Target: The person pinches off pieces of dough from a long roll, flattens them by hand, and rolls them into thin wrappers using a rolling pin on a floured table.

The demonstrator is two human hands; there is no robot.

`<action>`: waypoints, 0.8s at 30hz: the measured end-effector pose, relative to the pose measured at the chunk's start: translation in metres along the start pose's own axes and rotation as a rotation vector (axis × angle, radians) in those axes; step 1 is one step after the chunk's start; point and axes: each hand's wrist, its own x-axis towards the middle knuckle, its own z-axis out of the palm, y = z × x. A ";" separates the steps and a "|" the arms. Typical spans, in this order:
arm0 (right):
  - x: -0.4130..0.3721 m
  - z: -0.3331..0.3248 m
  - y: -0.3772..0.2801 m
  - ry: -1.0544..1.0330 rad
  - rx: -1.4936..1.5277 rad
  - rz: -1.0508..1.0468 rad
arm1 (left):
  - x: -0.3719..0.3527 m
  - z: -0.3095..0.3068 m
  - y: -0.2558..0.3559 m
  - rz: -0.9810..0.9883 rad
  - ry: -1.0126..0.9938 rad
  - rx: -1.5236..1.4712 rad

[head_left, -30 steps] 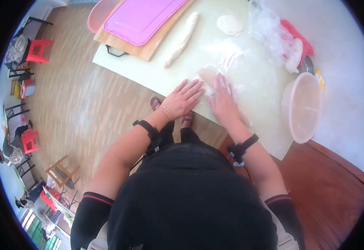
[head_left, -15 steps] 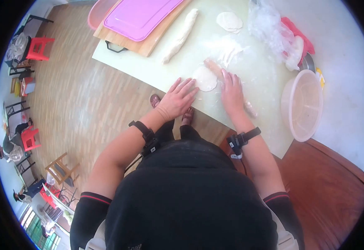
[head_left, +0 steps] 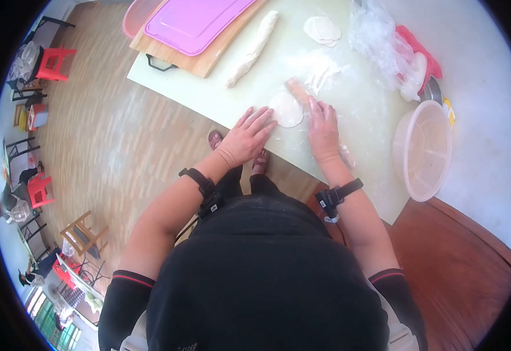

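Dough disc [head_left: 286, 109]: flat on the pale mat [head_left: 220, 96], at 1 o'clock from the left hand [head_left: 248, 136], whose fingertips touch its edge.
Rolling pin [head_left: 298, 89]: long axis runs 11 to 5 o'clock, at the disc's right rim, under the right hand [head_left: 324, 131].
Grip: both hands spread flat, palms down, pinching nothing.

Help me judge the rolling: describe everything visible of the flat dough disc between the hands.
The dough disc is a pale white, thin, roughly round sheet, soft-looking, lying flat on the pale mat near its front edge. Fingertips of the left hand appear to touch its left rim. The wooden rolling pin, under the right hand, lies along its right edge, seemingly overlapping it. Loose flour dusts the mat beyond it.
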 end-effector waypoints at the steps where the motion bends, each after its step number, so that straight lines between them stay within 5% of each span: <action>1: 0.001 -0.002 -0.001 0.035 0.020 0.001 | 0.000 0.001 0.000 -0.004 -0.003 0.006; 8: -0.014 -0.001 -0.020 -0.062 0.080 -0.145 | 0.000 0.002 -0.001 0.003 0.013 -0.006; 20: -0.003 -0.004 -0.015 -0.142 -0.191 -0.058 | -0.001 0.002 0.000 -0.012 0.046 -0.052; 24: -0.012 -0.011 -0.027 -0.261 -0.062 -0.044 | -0.007 -0.013 -0.008 -0.061 0.179 -0.173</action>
